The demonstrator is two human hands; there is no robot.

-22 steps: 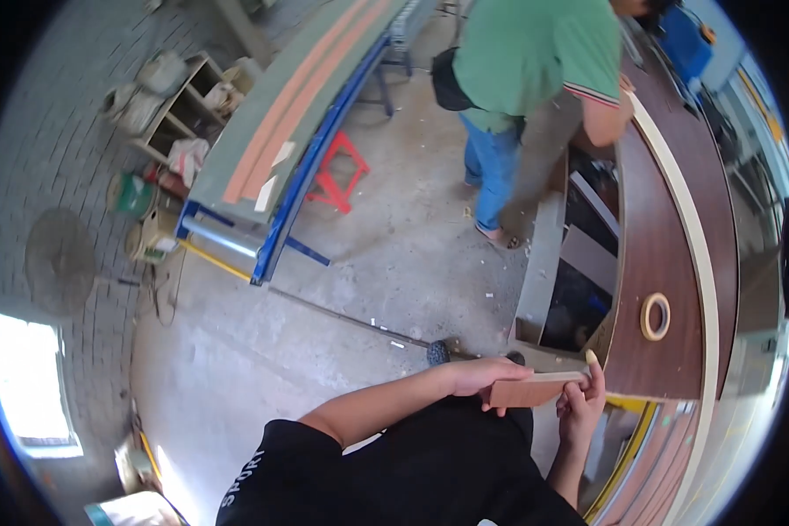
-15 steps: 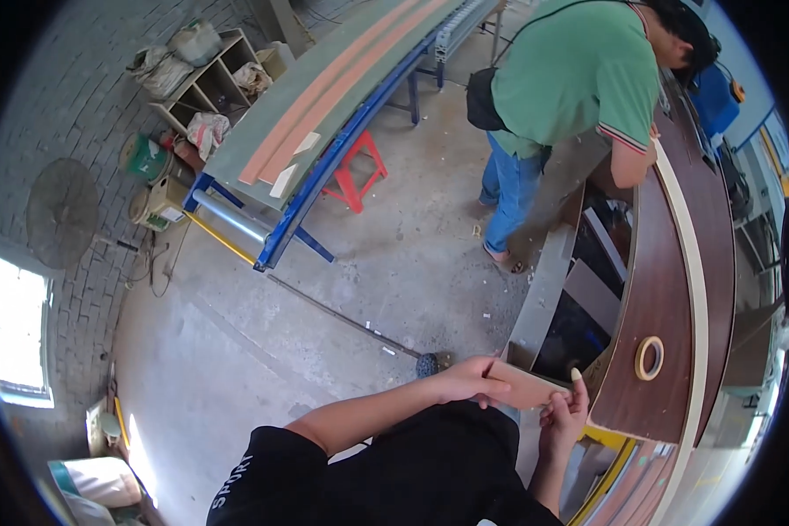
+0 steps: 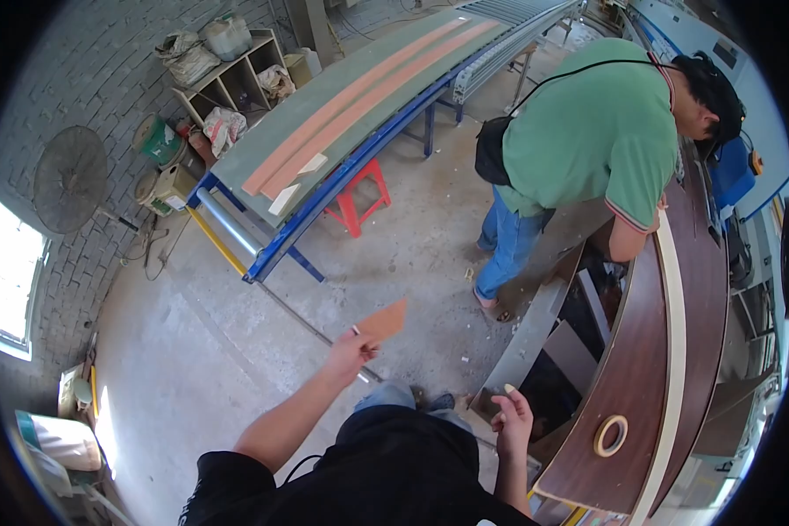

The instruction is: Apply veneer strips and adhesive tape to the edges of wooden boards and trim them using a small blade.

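Observation:
Out in front of me, above the floor, my left hand (image 3: 352, 351) pinches a thin reddish-brown board piece (image 3: 382, 322) by its near end. The far end of this piece points away and to the right. My right hand (image 3: 512, 419) is lifted beside the near corner of the open-framed bench, holding nothing visible, its fingers loosely bent and apart. One of its fingertips has a pale covering. Closest to that hand on the right is a dark brown panel (image 3: 580, 425), with a roll of tape (image 3: 611, 436) lying on it and a long cream strip (image 3: 676, 316) running along it.
A co-worker in a green shirt (image 3: 587, 131) bends over the far part of the panel. On the left, a blue roller stand (image 3: 311, 223) bears a grey-green board with long reddish strips (image 3: 359, 114). Beneath it stands a red stool (image 3: 357, 209). Cubbies (image 3: 241, 83) line the brick wall.
My left hand has moved left and forward with the board piece, away from my right hand. The right hand has let go of it and shifted slightly left. My view has turned somewhat.

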